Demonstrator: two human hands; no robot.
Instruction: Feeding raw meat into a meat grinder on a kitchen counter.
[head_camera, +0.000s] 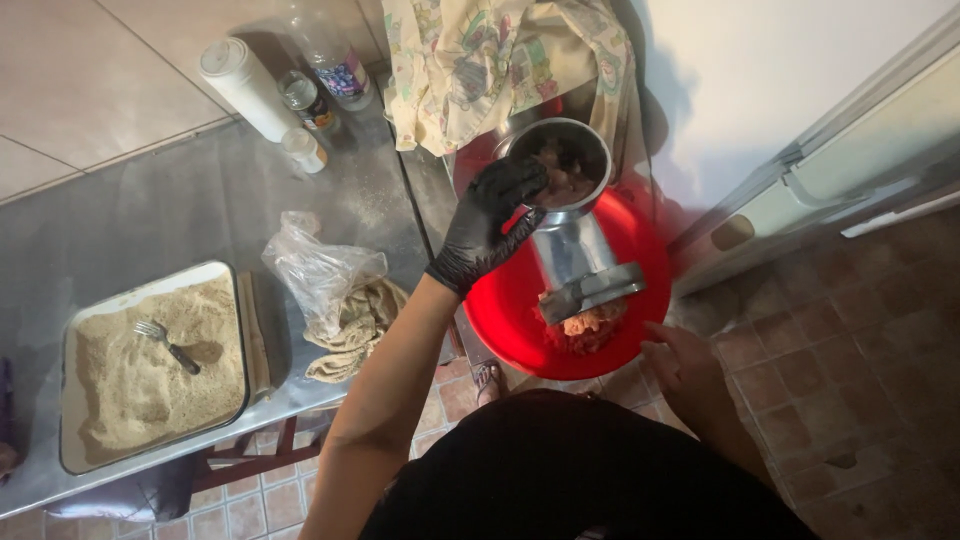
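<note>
My left hand (492, 218) wears a black glove and presses its fingertips into the round metal hopper (597, 150) of a meat grinder (575, 250), where dark meat pieces (570, 185) lie. Ground meat (590, 325) comes out of the grinder's outlet and piles in a red basin (510, 310) below. My right hand (678, 358) is bare, fingers loosely apart, resting by the basin's near right rim and holding nothing.
A steel table (180, 200) on the left carries a white tray (70, 400) of breadcrumbs with a fork (165, 342), a crumpled plastic bag (320, 270), a rag (360, 325), a white canister (245, 88) and small bottles (310, 100). A patterned cloth (480, 60) hangs behind the grinder. A white appliance (850, 160) stands right.
</note>
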